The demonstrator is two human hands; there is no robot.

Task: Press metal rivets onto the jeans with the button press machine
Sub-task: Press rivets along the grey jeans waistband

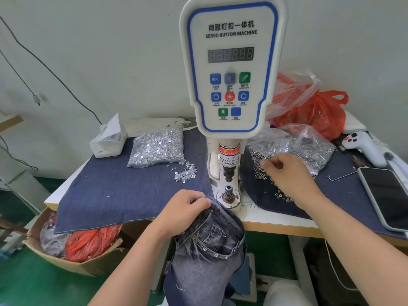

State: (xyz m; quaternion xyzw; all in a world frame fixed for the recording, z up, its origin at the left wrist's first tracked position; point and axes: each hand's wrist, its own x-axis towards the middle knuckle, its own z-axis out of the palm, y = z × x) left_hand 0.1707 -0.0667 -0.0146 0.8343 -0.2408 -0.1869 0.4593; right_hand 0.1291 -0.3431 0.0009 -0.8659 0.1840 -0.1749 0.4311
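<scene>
Gripping jeans waistband with our left hand, fingers curled, just short of the button press die. Right hand fingers pinching in loose rivets; contents unclear.

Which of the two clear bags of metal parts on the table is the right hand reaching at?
The bag of ring-shaped parts right of the machine; the right hand is over its spilled pieces. The bag of flat silvery tacks lies untouched on the left.
</scene>
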